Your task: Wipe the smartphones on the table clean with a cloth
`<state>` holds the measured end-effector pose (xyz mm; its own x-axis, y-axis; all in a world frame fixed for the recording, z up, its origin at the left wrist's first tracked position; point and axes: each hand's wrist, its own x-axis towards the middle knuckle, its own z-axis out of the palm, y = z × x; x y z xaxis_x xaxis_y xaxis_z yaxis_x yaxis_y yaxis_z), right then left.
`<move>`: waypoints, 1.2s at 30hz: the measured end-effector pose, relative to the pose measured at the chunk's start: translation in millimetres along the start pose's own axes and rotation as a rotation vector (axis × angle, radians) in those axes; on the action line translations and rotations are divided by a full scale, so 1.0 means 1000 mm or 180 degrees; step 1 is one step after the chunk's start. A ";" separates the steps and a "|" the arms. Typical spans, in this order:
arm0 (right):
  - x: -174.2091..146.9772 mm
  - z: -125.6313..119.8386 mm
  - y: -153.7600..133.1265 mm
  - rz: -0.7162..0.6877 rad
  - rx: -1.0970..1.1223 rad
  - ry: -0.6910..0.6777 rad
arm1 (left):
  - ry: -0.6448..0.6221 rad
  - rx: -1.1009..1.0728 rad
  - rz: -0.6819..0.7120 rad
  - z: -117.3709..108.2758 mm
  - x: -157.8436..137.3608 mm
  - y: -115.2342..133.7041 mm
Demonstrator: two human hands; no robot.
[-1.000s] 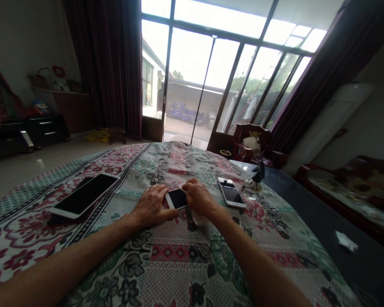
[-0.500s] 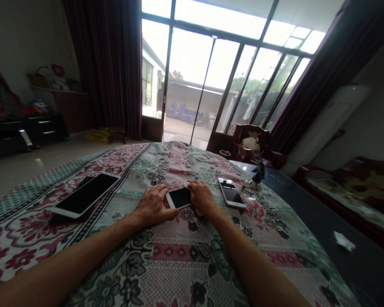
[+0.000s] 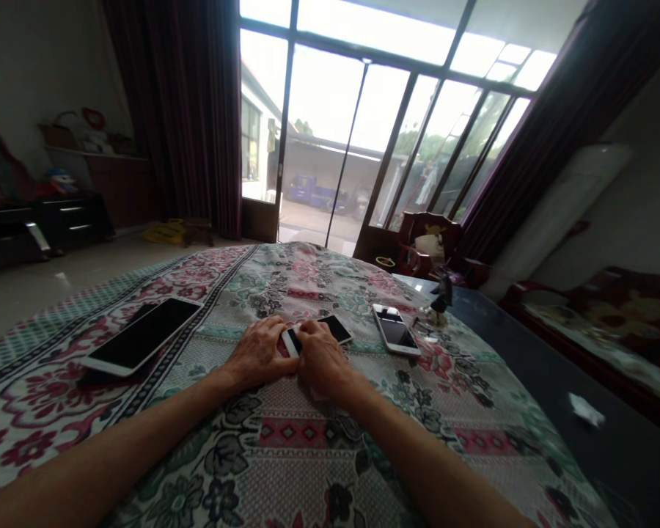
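Observation:
A white-framed smartphone with a dark screen lies flat on the patterned cloth in front of me. My left hand grips its left end, thumb along the near edge and fingers at the far edge. Across the middle of the screen lies my right hand, its fingers bunched together near my left fingertips. A pale edge shows beneath that palm, but I cannot make out what it is. To the right rests a second white smartphone. On the left a larger white phone lies on top of a dark flat case.
The floral cloth covers the surface under my arms. A small dark object on a clear base stands beyond the right phone. A crumpled white tissue lies on the dark surface at right. Glass doors stand ahead.
My right hand has slid left across the phone, from its right end to its middle, uncovering the right end. My left hand stays at the left end.

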<state>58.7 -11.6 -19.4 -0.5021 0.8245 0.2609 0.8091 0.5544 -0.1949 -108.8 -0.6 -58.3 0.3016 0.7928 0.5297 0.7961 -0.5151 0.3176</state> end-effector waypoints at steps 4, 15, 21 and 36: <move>0.004 0.005 0.004 -0.0135 0.0176 -0.0082 | -0.0014 -0.0007 0.0016 0.000 0.000 -0.001; 0.007 -0.016 0.051 0.0840 -0.0311 0.0171 | -0.0109 -0.0014 -0.0005 -0.004 0.003 0.001; 0.000 -0.009 0.007 0.0177 -0.0031 -0.0085 | -0.0102 -0.0012 -0.0026 -0.002 0.001 0.001; 0.008 -0.022 0.058 -0.0072 0.0163 -0.0080 | -0.0445 -0.0041 -0.0158 -0.010 0.004 0.004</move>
<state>108.1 24.3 -7.9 -0.5281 0.8139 0.2422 0.7811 0.5774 -0.2376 -109.3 -2.2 -47.2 0.3328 0.8546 0.3985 0.8054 -0.4775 0.3513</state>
